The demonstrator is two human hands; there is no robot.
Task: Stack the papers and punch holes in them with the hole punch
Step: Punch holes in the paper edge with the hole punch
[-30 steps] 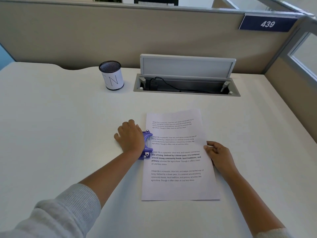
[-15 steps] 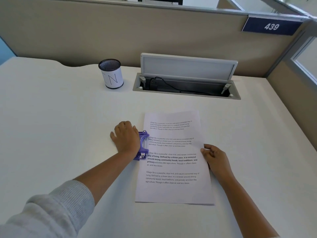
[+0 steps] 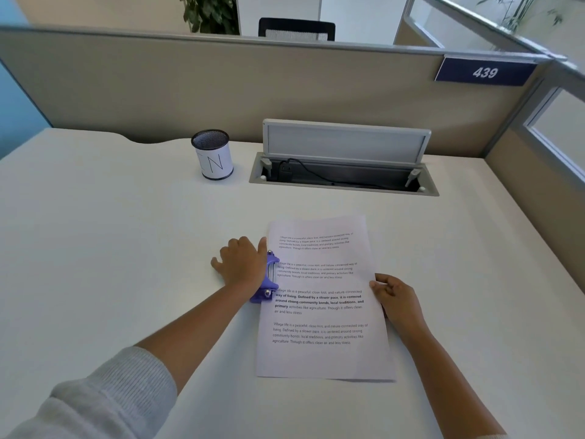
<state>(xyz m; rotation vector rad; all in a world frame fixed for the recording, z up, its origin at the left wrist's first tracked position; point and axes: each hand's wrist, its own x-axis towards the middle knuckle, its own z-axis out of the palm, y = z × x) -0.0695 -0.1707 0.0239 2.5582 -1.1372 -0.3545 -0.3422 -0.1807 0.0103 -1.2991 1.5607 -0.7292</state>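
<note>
A stack of white printed papers (image 3: 323, 356) lies lengthwise on the white desk (image 3: 110, 248). A purple hole punch (image 3: 268, 280) sits over the middle of the stack's left edge. My left hand (image 3: 240, 264) rests palm down on top of the punch and hides most of it, with the fingers spread toward the left. My right hand (image 3: 395, 299) holds the stack's right edge, fingers curled onto the sheet.
A mesh pen cup (image 3: 212, 155) with a white label stands at the back left. Behind the papers an open cable tray (image 3: 343, 179) with its lid raised is set into the desk. Beige partition walls (image 3: 221, 90) close off the back and right.
The view has tilted up, showing more above the partition. Both hands, the punch and the papers hold nearly the same places; the left thumb now lies closer to the paper's edge.
</note>
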